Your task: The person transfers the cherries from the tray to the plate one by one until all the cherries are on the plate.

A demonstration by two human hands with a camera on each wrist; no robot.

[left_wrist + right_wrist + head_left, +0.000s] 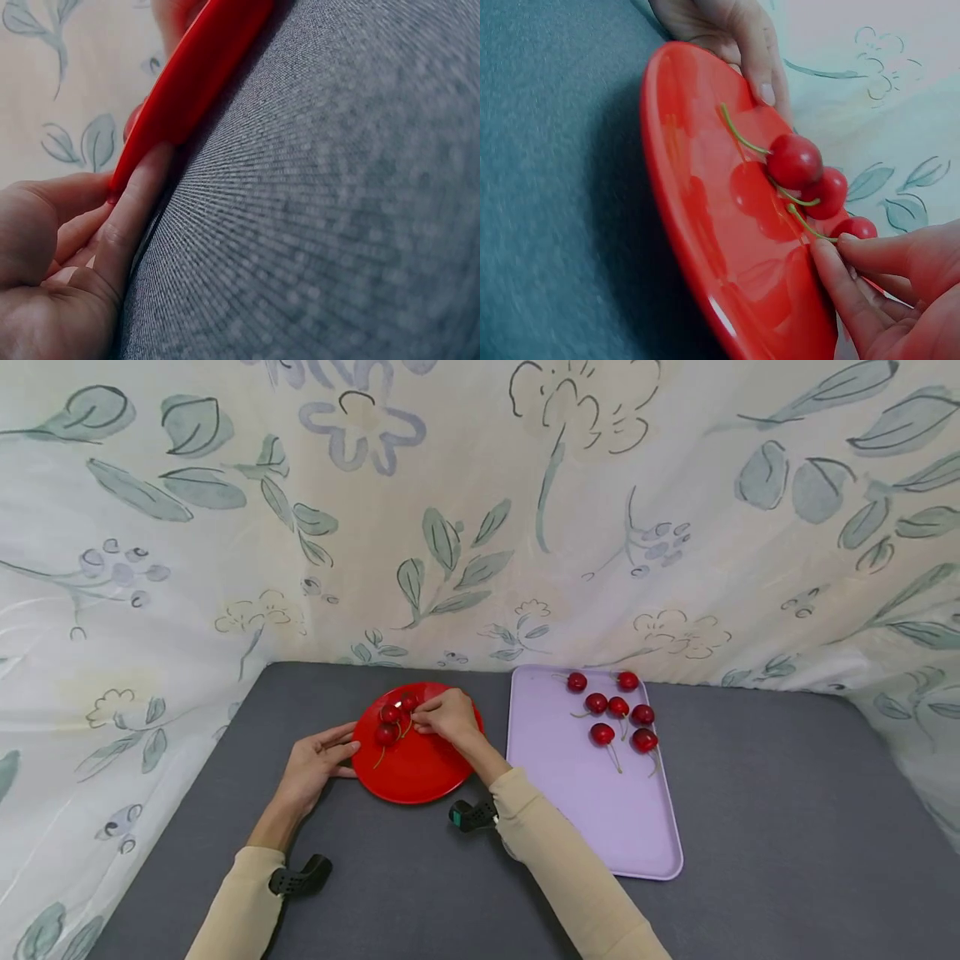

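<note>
A red plate (408, 768) is seen on the grey counter (750, 827), set near its back edge and left of centre, with three cherries (387, 732) clustered on the plate's far half. The plate's left rim is held steady by the left hand (311, 770), its grip closed on the plate: the thumb is laid over the top of the rim while a finger (131, 217) is pressed under the edge against the counter, as shown from the left wrist. The right hand (450, 714) is placed over the plate's back right portion, its grip closed in a pinch on a green cherry stem (810, 225); the fingertips (832, 259) are seen meeting on the stem's end in the right wrist view, with the nearest cherry (855, 226) lying just beside them. The other two cherries are shown touching one another, stems pointing toward the plate's middle.

Just beside the plate, to its right, a lilac tray (600, 810) is laid lengthwise from the counter's back edge toward the front. Seven cherries (618, 706) are scattered over the tray's far half, some close together, stems lying flat. A floral cloth (480, 510) printed with leaves and blossoms is hung behind the counter and along both sides. Beige sleeves (555, 860) are worn on both arms.
</note>
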